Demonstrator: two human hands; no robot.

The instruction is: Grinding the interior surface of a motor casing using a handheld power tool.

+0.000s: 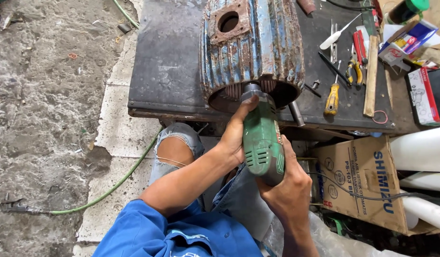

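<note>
Rough concrete floor [44, 119] w/ pale tiles, dark metal bench [167, 71] on top. Head view: rusty blue ribbed motor housing [253, 47] lies on bench, open end toward the person. Green angle grinder [262, 143] sits at bench's near edge, long axis running away from the body, head inside the opening. Left hand [236, 135] fingers wrapped round its neck; right hand [286, 185] clenched on rear grip. Yellow screwdriver [332, 99] & pliers [355, 71] to the right.
</note>
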